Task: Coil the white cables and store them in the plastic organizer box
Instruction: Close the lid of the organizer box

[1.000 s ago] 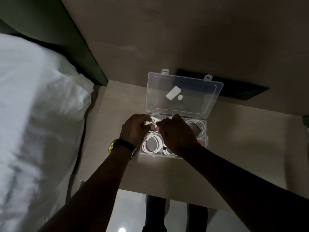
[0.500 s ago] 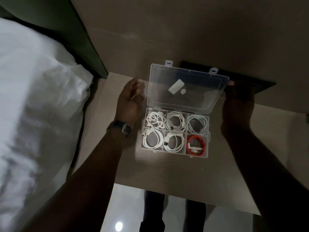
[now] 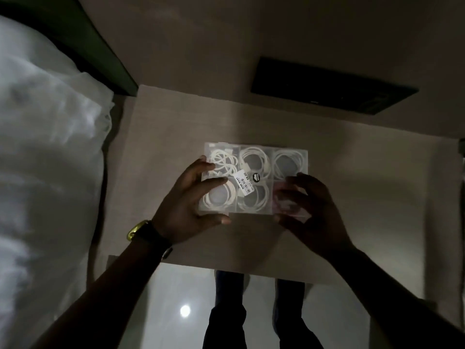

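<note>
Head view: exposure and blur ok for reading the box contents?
Head view: dim overall; organizer box is the brightest patch, white cables legible through the lid; both hands underexposed, right one blurred; floor glare spot.

The pale beige wood-grain surface (image 3: 176, 127) carries one thing: a clear plastic organizer box (image 3: 289, 152) with its lid closed, lying flat near the middle. White coiled cables (image 3: 254, 159) fill its compartments.

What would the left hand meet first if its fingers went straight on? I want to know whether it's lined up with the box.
The left hand would meet the plastic organizer box lid first; its fingertips already seem to touch it.
</note>
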The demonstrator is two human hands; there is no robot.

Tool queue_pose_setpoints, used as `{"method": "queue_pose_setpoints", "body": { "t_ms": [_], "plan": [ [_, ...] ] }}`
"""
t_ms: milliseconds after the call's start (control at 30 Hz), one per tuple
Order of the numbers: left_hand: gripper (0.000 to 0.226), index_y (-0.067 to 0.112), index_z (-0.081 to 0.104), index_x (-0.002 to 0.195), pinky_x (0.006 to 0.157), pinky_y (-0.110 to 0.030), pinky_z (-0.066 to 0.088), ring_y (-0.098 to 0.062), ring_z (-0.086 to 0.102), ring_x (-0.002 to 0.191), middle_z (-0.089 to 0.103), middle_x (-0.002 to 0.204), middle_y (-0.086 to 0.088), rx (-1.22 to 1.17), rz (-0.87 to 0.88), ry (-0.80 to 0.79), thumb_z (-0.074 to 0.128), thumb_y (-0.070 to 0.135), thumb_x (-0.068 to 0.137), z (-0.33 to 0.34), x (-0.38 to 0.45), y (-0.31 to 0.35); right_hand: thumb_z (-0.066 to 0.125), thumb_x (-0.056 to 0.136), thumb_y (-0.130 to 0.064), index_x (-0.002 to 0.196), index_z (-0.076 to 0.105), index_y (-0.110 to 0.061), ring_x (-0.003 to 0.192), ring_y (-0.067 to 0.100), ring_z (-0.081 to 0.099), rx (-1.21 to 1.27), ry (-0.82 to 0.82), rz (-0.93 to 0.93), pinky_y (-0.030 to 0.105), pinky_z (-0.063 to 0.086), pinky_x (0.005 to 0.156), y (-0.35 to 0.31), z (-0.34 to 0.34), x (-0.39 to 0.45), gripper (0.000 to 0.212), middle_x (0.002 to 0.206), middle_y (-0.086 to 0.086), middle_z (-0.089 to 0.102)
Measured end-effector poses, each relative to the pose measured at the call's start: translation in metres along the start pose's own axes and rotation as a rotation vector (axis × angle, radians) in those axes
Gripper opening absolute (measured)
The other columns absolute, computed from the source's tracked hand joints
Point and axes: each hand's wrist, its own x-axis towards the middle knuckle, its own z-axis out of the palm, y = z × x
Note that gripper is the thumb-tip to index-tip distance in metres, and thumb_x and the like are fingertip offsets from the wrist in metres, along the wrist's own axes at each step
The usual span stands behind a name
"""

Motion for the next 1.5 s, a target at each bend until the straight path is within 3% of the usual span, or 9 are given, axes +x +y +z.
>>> {"method": "queue_pose_setpoints", "body": {
  "t_ms": [67, 167, 333, 400, 733, 967, 1200, 1400, 1500],
  "plan": [
    [0.081, 0.011, 0.057, 0.133, 0.119, -0.047, 0.025, -0.034, 0.018, 0.148, 0.037, 0.149, -0.018, 0.106, 0.068, 0.006, 0.082, 0.052, 0.068, 0.008, -0.002, -0.001, 0.072, 0.080, -0.047, 0.135, 0.061, -0.012, 0.150, 0.032, 0.030, -0.051, -0.041, -0.094, 0.041, 0.030, 0.121, 0.010, 0.013, -0.014, 0.066, 0.154, 0.012, 0.044],
    [0.076, 0.013, 0.055, 0.136, 0.118, -0.051, 0.026, -0.039, 0.018, 0.147, 0.037, 0.150, -0.021, 0.206, 0.130, 0.021, 0.079, 0.050, 0.074, 0.015, -0.001, -0.009, 0.063, 0.090, -0.048, 0.148, 0.046, -0.018, 0.156, 0.031, 0.015, -0.125, -0.093, -0.123, 0.048, 0.029, 0.122, 0.025, 0.022, -0.023, 0.067, 0.165, 0.009, 0.028],
    [0.074, 0.018, 0.049, 0.141, 0.119, -0.048, 0.023, -0.039, 0.013, 0.149, 0.030, 0.156, -0.016, 0.233, 0.142, 0.022, 0.073, 0.051, 0.079, 0.018, 0.001, -0.017, 0.049, 0.101, -0.046, 0.152, 0.037, -0.024, 0.156, 0.032, 0.012, -0.155, -0.089, -0.177, 0.034, 0.017, 0.126, 0.040, 0.026, -0.022, 0.057, 0.168, 0.005, 0.020],
    [0.077, 0.020, 0.046, 0.143, 0.120, -0.047, 0.021, -0.039, 0.010, 0.149, 0.025, 0.159, -0.015, 0.238, 0.135, -0.009, 0.071, 0.055, 0.079, 0.018, 0.001, -0.019, 0.047, 0.102, -0.045, 0.153, 0.034, -0.026, 0.156, 0.033, 0.012, -0.176, -0.081, -0.178, 0.033, 0.015, 0.127, 0.043, 0.029, -0.023, 0.056, 0.168, 0.006, 0.020],
    [0.076, 0.020, 0.041, 0.146, 0.120, -0.047, 0.018, -0.041, 0.011, 0.148, 0.026, 0.158, -0.018, 0.382, 0.127, 0.015, 0.070, 0.046, 0.080, 0.031, 0.000, -0.022, 0.050, 0.103, -0.034, 0.151, 0.036, -0.024, 0.154, 0.036, 0.018, -0.213, 0.068, -0.179, 0.056, 0.033, 0.118, 0.041, 0.048, -0.022, 0.051, 0.159, 0.015, 0.035],
    [0.075, 0.021, 0.028, 0.151, 0.120, -0.048, 0.020, -0.042, 0.014, 0.148, 0.023, 0.159, -0.017, 0.560, 0.116, 0.038, 0.048, 0.058, 0.090, 0.038, 0.000, -0.016, 0.072, 0.091, -0.027, 0.150, 0.040, -0.025, 0.153, 0.038, 0.021, -0.187, 0.136, -0.170, 0.049, 0.026, 0.122, 0.047, 0.060, -0.023, 0.068, 0.159, 0.015, 0.037],
    [0.072, 0.012, 0.036, 0.148, 0.120, -0.051, 0.017, -0.046, 0.009, 0.147, 0.022, 0.158, -0.021, 0.517, 0.161, -0.067, 0.057, 0.046, 0.087, 0.024, 0.009, -0.019, 0.064, 0.096, -0.028, 0.155, 0.032, -0.026, 0.153, 0.040, 0.020, -0.226, 0.112, -0.196, 0.047, 0.022, 0.124, 0.047, 0.056, -0.019, 0.067, 0.162, 0.013, 0.031],
    [0.061, 0.012, 0.039, 0.146, 0.118, -0.052, 0.020, -0.049, 0.016, 0.145, 0.028, 0.155, -0.023, 0.558, 0.144, -0.052, 0.032, 0.050, 0.099, 0.028, 0.008, -0.021, 0.068, 0.094, -0.029, 0.155, 0.033, -0.024, 0.151, 0.042, 0.022, -0.263, 0.117, -0.192, 0.049, 0.023, 0.123, 0.051, 0.062, -0.023, 0.071, 0.163, 0.014, 0.030],
    [0.061, 0.015, 0.035, 0.148, 0.119, -0.051, 0.018, -0.048, 0.014, 0.146, 0.024, 0.157, -0.020, 0.546, 0.158, -0.069, 0.031, 0.051, 0.099, 0.028, 0.007, -0.026, 0.063, 0.097, -0.032, 0.154, 0.035, -0.023, 0.151, 0.042, 0.023, -0.264, 0.114, -0.186, 0.050, 0.025, 0.123, 0.051, 0.064, -0.024, 0.064, 0.163, 0.014, 0.030]
  ]
}}
